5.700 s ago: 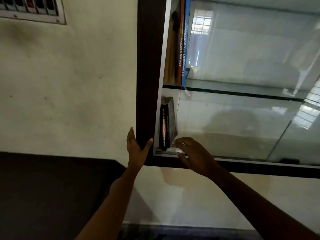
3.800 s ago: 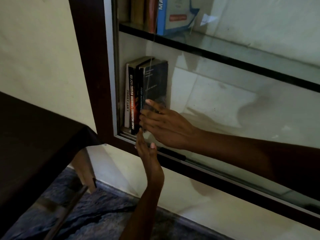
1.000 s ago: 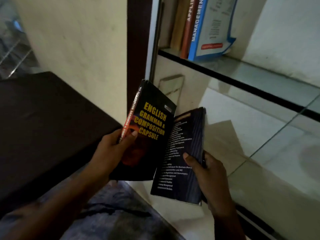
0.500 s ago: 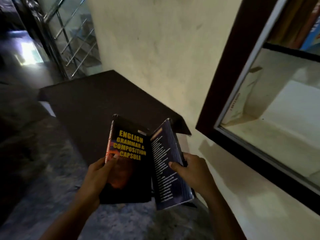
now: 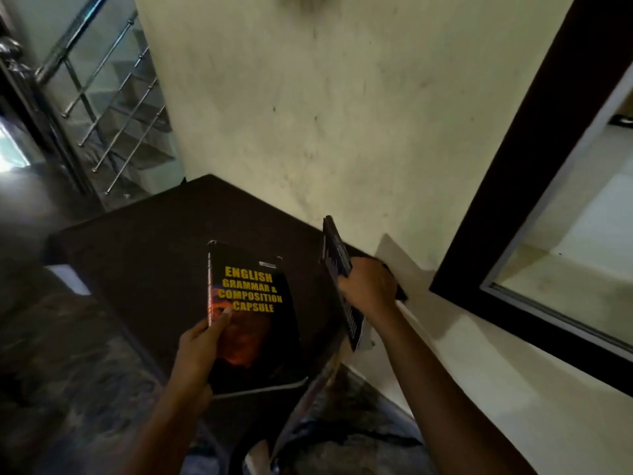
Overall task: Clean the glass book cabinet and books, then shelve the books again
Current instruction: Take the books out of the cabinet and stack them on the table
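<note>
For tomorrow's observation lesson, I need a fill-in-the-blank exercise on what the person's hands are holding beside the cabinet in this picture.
1. The left hand holds a grammar book titled English Grammar & Composition ____.
2. That title is printed in ____ letters.
3. The right hand grips a second dark book, so the person holds ____ books in all.
4. The cabinet frame lies on the picture's ____ side.

Missing words: Capsule; yellow; two; right.

Table (image 5: 144, 255) left of cabinet (image 5: 513, 186), against wall (image 5: 342, 114).
</note>
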